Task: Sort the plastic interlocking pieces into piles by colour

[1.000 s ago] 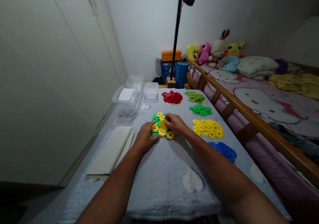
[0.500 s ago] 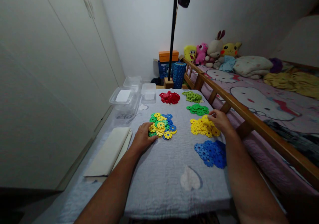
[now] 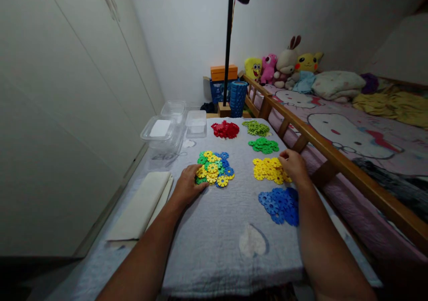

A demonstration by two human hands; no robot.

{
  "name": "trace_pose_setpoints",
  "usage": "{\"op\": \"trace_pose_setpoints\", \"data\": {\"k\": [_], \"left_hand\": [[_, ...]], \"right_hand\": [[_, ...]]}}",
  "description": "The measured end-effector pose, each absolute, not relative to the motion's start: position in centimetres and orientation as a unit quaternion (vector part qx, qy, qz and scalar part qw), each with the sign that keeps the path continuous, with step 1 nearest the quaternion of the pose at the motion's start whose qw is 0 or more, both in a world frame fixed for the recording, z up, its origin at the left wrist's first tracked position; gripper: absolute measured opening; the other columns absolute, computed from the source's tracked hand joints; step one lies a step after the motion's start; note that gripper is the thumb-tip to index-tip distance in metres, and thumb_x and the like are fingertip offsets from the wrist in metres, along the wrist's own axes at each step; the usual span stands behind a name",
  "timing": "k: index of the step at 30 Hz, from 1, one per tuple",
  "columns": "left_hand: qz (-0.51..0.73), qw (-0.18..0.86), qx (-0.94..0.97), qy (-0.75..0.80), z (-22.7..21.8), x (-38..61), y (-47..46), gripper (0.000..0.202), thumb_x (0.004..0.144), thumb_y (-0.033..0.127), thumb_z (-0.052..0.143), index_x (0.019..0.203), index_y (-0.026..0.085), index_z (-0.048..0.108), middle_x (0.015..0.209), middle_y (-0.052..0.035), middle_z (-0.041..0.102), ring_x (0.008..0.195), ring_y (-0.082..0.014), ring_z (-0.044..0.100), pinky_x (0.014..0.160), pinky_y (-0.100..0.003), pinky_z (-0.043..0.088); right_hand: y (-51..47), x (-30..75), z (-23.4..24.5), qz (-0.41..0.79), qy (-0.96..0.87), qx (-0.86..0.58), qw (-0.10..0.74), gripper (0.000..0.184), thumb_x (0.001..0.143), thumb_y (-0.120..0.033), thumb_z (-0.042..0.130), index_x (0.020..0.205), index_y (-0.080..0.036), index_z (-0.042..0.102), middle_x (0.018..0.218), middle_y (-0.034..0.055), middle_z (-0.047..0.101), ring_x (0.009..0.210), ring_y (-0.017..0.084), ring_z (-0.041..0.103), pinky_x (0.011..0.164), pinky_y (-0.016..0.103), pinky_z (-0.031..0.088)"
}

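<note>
My left hand (image 3: 188, 184) lies at the left edge of a mixed pile of snowflake discs (image 3: 212, 169) in yellow, green and blue. Its thumb and fingers are apart, curved along the pile, and it lifts nothing. At the right end of a pile of yellow snowflake discs (image 3: 268, 170), my right hand (image 3: 293, 165) has its fingers curled together; what they hold, if anything, is hidden. A pile of blue discs (image 3: 279, 205) lies nearer me, partly behind my right forearm. Farther back are green discs (image 3: 264, 146), light green discs (image 3: 257, 128) and red discs (image 3: 225, 129).
Clear plastic boxes (image 3: 159, 129) stand at the back left of the cloth-covered table (image 3: 214, 252). Folded cream-coloured material (image 3: 142, 207) lies left of my left forearm. A wooden bed rail (image 3: 310, 145) runs along the right side. A black pole (image 3: 228, 47) rises behind the table.
My right hand has shifted slightly down against the right end of the yellow pile. My left hand stays beside the mixed pile. The whole view has moved a little.
</note>
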State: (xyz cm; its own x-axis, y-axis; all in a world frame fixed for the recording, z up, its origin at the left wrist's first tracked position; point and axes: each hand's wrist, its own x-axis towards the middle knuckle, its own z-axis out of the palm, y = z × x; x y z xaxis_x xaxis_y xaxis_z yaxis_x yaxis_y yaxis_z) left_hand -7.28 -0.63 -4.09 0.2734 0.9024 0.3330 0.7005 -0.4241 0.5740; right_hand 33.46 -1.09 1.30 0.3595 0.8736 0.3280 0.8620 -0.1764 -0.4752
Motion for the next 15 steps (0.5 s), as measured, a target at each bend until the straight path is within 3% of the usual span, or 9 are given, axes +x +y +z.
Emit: {"op": "trace_pose_setpoints", "data": {"k": [8, 15], "left_hand": [[0.289, 0.144, 0.79, 0.522, -3.4, -7.2, -0.9, 0.061, 0.072, 0.031, 0.082, 0.127, 0.019, 0.059, 0.128, -0.0118, 0.064, 0.122, -0.0308, 0.059, 0.108, -0.048, 0.046], [0.274, 0.137, 0.793, 0.527, -3.1, -7.3, -1.0, 0.06, 0.073, 0.034, 0.082, 0.127, 0.022, 0.058, 0.128, -0.0107, 0.064, 0.122, -0.0306, 0.057, 0.106, -0.048, 0.045]], "right_hand": [[-1.7, 22.3, 1.5, 0.135, -0.771, -0.569, 0.254, 0.012, 0.087, -0.021, 0.063, 0.094, -0.017, 0.071, 0.098, 0.0077, 0.072, 0.093, 0.02, 0.062, 0.087, 0.033, 0.045], [-4.0, 16.6, -0.8, 0.072, -0.834, -0.521, 0.168, 0.031, 0.085, -0.035, 0.073, 0.11, -0.017, 0.071, 0.114, 0.0124, 0.062, 0.107, 0.026, 0.053, 0.095, 0.038, 0.042]]}}
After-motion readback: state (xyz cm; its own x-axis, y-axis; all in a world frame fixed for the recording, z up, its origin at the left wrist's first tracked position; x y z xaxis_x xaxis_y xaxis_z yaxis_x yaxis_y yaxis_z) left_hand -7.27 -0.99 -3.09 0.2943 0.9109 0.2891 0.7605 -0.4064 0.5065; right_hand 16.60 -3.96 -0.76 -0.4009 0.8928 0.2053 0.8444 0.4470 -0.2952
